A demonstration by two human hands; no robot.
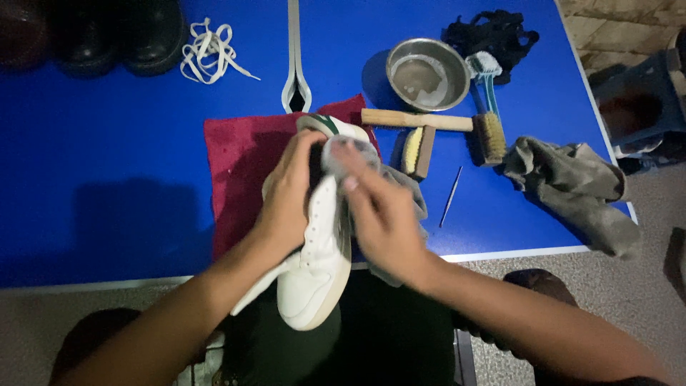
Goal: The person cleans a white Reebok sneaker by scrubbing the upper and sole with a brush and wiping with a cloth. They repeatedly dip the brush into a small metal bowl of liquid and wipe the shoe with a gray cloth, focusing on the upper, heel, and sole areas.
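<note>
Your left hand [286, 196] clamps the white leather sneaker with the green heel tab [319, 275] along its upper, fingers wrapped over the collar. The shoe lies toe toward you, heel at 12 o'clock, partly over the table edge and your lap. Your right hand [379, 214] is closed on a grey cleaning cloth [350, 154], pressing it against the shoe's tongue and opening; the cloth's loose end trails toward 3 o'clock from that hand.

Beneath the shoe's heel end lies a dark red towel [239, 164] spread on the blue table [107, 143]. At 1 o'clock from your right hand sit a small wooden block brush [416, 150] and a long-handled wooden brush [436, 123], touching one another. Beyond them, at 12 o'clock, stands a round steel bowl [427, 73] holding cloudy liquid, with a teal plastic brush [486, 78] just beside it. A thin metal pick [450, 196] lies at 3 o'clock from the right hand. A crumpled grey rag [572, 186] rests well apart at 3 o'clock, near the table corner. White laces [209, 50] and dark boots [107, 32] lie at 11 o'clock.
</note>
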